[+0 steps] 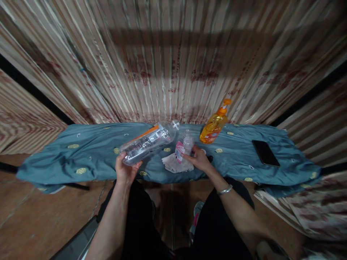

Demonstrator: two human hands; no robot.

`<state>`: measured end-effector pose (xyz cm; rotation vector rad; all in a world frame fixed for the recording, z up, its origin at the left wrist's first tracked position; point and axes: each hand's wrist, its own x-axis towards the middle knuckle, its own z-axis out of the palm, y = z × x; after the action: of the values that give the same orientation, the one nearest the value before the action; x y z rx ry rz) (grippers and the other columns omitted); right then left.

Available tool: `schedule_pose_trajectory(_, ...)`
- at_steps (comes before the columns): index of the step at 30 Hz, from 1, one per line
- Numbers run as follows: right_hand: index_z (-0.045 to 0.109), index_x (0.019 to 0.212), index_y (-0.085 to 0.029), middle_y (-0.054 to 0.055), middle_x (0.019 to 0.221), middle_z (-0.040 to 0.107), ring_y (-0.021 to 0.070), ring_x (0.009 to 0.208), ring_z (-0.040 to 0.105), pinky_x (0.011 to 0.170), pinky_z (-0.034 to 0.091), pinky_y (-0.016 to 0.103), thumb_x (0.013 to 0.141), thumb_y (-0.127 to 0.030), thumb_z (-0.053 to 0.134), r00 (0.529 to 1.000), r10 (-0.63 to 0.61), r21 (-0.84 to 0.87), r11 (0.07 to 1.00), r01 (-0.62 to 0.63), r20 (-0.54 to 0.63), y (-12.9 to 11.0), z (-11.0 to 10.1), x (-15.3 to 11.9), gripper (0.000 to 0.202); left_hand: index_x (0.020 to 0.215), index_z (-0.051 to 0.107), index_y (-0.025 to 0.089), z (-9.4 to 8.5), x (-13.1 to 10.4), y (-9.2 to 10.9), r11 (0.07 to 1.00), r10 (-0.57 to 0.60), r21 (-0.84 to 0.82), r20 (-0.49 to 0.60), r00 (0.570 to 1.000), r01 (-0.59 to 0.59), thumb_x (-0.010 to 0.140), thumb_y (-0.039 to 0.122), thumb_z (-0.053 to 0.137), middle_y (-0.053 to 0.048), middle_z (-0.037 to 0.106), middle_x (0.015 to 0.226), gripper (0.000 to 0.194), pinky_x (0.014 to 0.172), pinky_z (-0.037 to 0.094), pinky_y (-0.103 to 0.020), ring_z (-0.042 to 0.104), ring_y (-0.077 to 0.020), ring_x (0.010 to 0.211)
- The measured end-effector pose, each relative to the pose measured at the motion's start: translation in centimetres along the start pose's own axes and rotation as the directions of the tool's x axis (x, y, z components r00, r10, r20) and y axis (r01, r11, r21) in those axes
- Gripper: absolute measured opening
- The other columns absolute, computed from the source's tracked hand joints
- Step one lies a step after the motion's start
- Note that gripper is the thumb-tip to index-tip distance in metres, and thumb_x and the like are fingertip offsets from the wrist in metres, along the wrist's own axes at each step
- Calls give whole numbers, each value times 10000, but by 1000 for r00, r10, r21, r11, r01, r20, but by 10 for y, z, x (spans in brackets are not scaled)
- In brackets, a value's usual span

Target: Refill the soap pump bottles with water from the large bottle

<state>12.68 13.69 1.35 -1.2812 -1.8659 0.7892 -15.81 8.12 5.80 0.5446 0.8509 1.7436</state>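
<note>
My left hand (127, 169) is closed round the base of a large clear plastic bottle (149, 142) with an orange-and-dark label. This bottle is tilted, its open neck pointing up and to the right. In my right hand (199, 159) is a small clear plastic bottle (187, 141) with a pink label, held upright by its side. Its neck is uncapped and stands a little right of the large bottle's mouth, apart from it. A crumpled white cloth (175, 164) lies beneath the small bottle. Whether the small bottle's base touches the cloth I cannot tell.
A pump bottle of orange liquid (214, 126) stands at the back, right of the small bottle. Farther right lies a black phone (265, 153). The narrow table has a teal patterned cover (92, 144), with striped curtains (168, 72) behind it. A small dark object lies beside my right hand.
</note>
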Motion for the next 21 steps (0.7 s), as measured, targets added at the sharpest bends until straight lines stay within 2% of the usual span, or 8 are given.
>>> schedule_pose_trajectory(12,611,1204,-173,71,1084,694,232,955,685,857,559,454,921,-434,651,1000,-9,-129,992,10,3,-12,1,1,387,1064,691,166,0,-1,1,999,33,39,-6,999,-32,603,439,757,-70,741,938,540,416,466,-203,651,-171,653)
schedule_pose_trajectory(21,616,1208,-173,81,1127,697,237,978,689,871,558,459,922,-435,651,1000,-18,-152,988,19,11,-12,2,1,390,967,694,186,1,-2,2,996,30,81,-5,1000,-30,578,439,784,-42,730,891,473,447,524,-219,666,-178,675)
